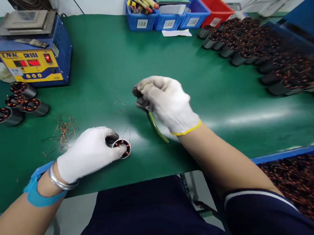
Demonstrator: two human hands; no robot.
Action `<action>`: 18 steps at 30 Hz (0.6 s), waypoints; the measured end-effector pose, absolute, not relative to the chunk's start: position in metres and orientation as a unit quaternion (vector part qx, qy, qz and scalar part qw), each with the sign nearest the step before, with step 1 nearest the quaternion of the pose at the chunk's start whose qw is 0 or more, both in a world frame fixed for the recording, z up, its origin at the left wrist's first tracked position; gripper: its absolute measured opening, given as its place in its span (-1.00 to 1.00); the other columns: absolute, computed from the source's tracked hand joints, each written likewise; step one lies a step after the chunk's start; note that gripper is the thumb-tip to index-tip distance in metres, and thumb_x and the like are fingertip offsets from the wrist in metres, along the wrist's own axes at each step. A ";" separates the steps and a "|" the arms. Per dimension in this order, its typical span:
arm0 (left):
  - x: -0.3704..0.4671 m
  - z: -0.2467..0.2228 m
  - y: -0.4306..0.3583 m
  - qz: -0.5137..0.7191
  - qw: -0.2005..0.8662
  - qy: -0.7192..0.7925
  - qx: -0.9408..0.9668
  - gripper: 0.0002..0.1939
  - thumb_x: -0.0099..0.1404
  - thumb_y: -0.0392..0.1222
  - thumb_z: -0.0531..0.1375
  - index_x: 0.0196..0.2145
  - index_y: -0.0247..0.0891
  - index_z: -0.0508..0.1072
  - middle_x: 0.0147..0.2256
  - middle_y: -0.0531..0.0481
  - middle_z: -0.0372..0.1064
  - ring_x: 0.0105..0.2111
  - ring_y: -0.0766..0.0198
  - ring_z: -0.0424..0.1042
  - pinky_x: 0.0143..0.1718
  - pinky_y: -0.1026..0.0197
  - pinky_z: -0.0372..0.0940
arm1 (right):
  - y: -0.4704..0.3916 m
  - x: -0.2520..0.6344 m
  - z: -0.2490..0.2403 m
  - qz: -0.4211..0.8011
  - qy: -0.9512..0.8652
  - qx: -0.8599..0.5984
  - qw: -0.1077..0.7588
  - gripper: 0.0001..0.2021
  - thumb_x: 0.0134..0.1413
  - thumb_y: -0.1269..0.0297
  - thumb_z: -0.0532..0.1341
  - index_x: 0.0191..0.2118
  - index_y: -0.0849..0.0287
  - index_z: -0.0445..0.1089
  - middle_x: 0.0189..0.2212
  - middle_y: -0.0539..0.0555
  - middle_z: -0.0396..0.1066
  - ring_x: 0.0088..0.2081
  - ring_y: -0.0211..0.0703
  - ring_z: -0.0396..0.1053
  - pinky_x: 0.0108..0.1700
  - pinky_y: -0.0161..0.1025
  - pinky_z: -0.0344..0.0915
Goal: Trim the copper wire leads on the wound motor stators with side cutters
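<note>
White-gloved left hand (88,153) grips one stator (121,148); right hand (168,102) one cutter (157,126).

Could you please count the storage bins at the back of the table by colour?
Blue bins: 3
Red bin: 1
Total: 4 bins

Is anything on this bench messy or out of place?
Only one thing stands out: a loose tangle of copper wire scraps lies scattered on the green mat, just beyond the left hand, which holds a stator. The right hand grips a green-handled tool.
</note>
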State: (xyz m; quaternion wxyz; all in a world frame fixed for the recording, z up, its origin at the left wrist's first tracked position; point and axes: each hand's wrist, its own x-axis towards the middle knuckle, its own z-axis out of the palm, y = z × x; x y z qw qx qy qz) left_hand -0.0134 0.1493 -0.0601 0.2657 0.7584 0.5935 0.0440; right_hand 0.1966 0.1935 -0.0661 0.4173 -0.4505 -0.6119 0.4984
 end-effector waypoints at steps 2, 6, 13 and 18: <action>-0.020 -0.062 0.155 0.084 0.357 0.578 0.729 -0.48 0.10 0.12 0.30 -0.04 -0.21 0.53 -0.28 -0.06 0.58 -0.36 0.07 0.54 -0.41 0.19 0.37 | 0.180 0.218 -0.066 0.366 -0.680 -0.493 0.401 -0.59 0.17 -0.01 0.13 -0.05 0.20 0.40 -0.17 0.16 0.44 -0.17 -0.07 0.42 -0.10 -0.07 0.36; -0.027 -0.070 0.164 0.170 0.525 0.480 0.682 -0.19 0.14 -0.04 0.33 0.29 -0.23 0.19 0.17 -0.21 0.33 0.07 -0.01 0.43 -0.02 0.10 0.41 | 0.151 0.253 -0.100 0.070 -0.780 -0.585 0.213 0.11 -0.33 -0.30 0.36 0.29 0.33 0.12 0.27 0.48 0.05 0.24 0.53 0.06 0.12 0.36 0.16; -0.011 -0.074 0.152 0.195 0.554 0.501 0.636 -0.32 0.25 -0.12 0.21 0.28 -0.35 0.19 0.02 -0.26 0.47 0.04 0.00 0.46 0.03 0.02 0.40 | 0.143 0.268 -0.126 -0.005 -0.832 -0.546 0.101 -0.17 0.07 -0.12 0.19 0.31 0.39 0.07 0.22 0.43 0.16 0.22 0.30 0.13 0.15 0.14 0.22; -0.008 -0.075 0.153 0.233 0.537 0.478 0.655 -0.26 0.26 -0.11 0.22 0.32 -0.34 0.11 0.09 -0.29 0.41 0.11 -0.01 0.40 0.09 0.01 0.36 | 0.134 0.248 -0.096 -0.034 -0.840 -0.541 0.018 -0.47 0.06 0.29 0.13 0.19 0.20 0.24 0.00 0.25 0.37 -0.08 0.12 0.35 -0.24 -0.10 0.33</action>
